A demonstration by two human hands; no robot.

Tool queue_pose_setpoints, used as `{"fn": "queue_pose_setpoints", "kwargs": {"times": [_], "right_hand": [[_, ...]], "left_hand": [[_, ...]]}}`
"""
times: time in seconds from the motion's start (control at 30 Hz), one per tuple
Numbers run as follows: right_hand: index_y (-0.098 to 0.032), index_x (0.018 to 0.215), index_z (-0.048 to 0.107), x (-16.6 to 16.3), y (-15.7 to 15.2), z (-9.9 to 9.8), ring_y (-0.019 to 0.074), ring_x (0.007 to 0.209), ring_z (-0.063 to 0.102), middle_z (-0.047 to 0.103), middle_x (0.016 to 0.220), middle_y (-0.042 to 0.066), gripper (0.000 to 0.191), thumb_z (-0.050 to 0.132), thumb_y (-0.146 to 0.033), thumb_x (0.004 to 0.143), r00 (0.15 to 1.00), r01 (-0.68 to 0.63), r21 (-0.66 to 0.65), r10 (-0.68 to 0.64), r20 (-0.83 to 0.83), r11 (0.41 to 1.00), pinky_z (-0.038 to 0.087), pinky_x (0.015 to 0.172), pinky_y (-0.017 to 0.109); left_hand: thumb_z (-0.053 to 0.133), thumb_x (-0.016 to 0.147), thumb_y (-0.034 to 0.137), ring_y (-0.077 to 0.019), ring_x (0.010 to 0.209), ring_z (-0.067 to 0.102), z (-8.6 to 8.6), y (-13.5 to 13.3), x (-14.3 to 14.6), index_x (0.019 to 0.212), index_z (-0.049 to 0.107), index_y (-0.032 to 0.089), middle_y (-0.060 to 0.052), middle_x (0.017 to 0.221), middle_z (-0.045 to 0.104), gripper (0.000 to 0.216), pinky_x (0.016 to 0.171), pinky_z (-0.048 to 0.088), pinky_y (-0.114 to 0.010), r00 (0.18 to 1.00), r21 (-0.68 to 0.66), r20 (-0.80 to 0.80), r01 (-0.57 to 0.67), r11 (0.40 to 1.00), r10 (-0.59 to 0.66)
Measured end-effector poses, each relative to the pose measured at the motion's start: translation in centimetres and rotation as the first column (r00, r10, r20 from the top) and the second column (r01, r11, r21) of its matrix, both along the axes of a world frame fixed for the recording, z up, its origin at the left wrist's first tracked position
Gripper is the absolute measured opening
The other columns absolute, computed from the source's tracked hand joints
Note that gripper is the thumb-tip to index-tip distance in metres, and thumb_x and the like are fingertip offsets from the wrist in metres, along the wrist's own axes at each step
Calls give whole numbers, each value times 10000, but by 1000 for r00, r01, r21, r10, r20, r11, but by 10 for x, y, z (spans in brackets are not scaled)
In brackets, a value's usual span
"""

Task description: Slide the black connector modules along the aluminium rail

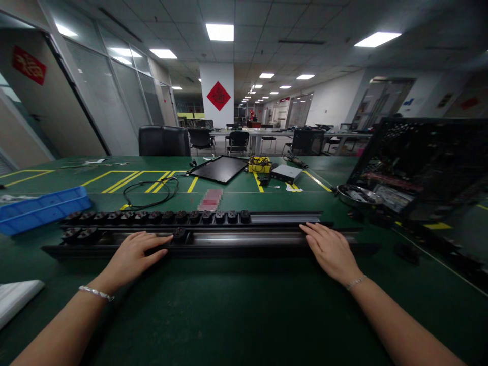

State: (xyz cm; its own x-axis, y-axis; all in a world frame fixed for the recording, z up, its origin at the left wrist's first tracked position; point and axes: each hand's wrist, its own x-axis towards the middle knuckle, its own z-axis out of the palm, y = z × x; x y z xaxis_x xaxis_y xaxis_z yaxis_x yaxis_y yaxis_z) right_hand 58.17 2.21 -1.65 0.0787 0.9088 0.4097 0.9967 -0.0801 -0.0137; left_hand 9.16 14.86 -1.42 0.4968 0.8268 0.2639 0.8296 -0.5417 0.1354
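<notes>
Cable (147, 207) lies beyond the rails (247, 238), between blue tray (44, 209) and black panel (220, 169).

So it's just the one cam, head-worn, looking straight out across a flat green tabletop with yellow tape lines (213, 310) and tipped down a bit. The bare left hand (138, 252) and bare right hand (331, 250) are pretty close, mid-to-low in frame. Really wide view too: it reaches a square white pillar (217, 72) well beyond the tabletop, plus the grey tiled ceiling (183, 23) up top.
</notes>
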Motion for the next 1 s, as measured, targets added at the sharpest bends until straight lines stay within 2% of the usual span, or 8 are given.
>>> {"fn": "queue_pose_setpoints", "kwargs": {"times": [0.7, 1.0], "right_hand": [[-284, 1287, 523, -1, 0, 0, 220, 1248, 429, 542, 1319, 5, 474, 227, -419, 943, 1000, 11, -11, -11, -9, 1000, 331, 1001, 452], [-293, 1267, 541, 0, 0, 0, 222, 1231, 449, 556, 1303, 9, 460, 243, -413, 938, 1000, 3, 7, -3, 5, 1000, 342, 991, 452]], "left_hand": [[444, 809, 620, -258, 1059, 576, 2, 0, 1, 1188, 596, 332, -21, 1145, 666, 500, 1035, 301, -488, 1000, -20, -8, 6, 1000, -6], [454, 804, 596, -248, 1050, 592, 6, -3, 5, 1169, 611, 284, -36, 1144, 664, 505, 947, 437, -409, 999, -20, 27, 32, 999, -31]]}}
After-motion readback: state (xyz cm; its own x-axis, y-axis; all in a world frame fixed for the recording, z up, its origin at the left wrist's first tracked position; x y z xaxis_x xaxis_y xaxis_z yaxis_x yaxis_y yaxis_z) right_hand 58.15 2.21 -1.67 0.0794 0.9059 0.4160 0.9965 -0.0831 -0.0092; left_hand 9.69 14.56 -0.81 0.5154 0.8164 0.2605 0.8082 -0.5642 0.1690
